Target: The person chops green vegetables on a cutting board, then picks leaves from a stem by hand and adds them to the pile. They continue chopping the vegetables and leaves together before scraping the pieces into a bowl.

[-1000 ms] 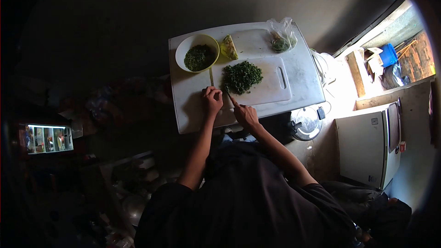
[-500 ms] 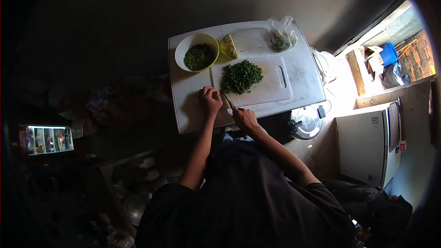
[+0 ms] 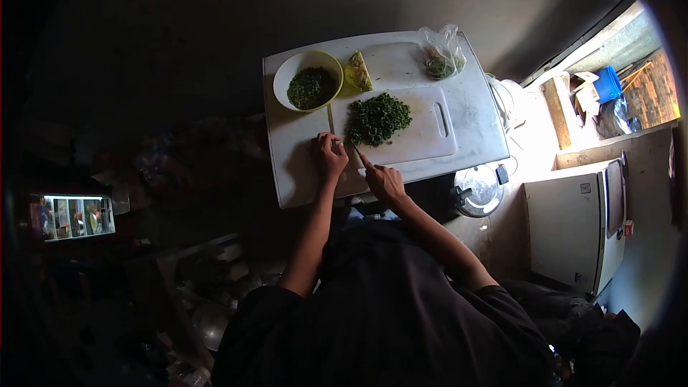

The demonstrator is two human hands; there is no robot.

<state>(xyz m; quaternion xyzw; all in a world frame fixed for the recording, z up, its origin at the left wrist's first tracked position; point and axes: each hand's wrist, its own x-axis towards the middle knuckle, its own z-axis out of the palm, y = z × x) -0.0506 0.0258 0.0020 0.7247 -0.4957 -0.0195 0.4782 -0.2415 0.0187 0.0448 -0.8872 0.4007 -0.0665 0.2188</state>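
Note:
My right hand (image 3: pixel 385 183) is closed round the handle of a knife (image 3: pixel 359 154), whose blade points up and left at the near left edge of a white cutting board (image 3: pixel 423 145). Close beside the blade, my left hand (image 3: pixel 330 157) has its fingers curled together; whatever they pinch is too small and dark to make out. Beyond the knife, a heap of finely chopped leafy greens (image 3: pixel 378 119) lies on the board. Past my left hand, a yellow-green bowl (image 3: pixel 280 86) with a white inside contains more chopped greens (image 3: pixel 311 89).
A yellow patterned packet (image 3: pixel 357 72) lies right of the bowl. At the far right of the white table (image 3: pixel 290 175) is a clear plastic bag (image 3: pixel 443 57) with greens inside. Below the table's right edge stands a pressure cooker (image 3: pixel 480 191), and farther right a white fridge (image 3: pixel 562 222).
My right hand and the knife have shifted very slightly to the right. My left hand's fingers have moved a little, staying at the board's left edge.

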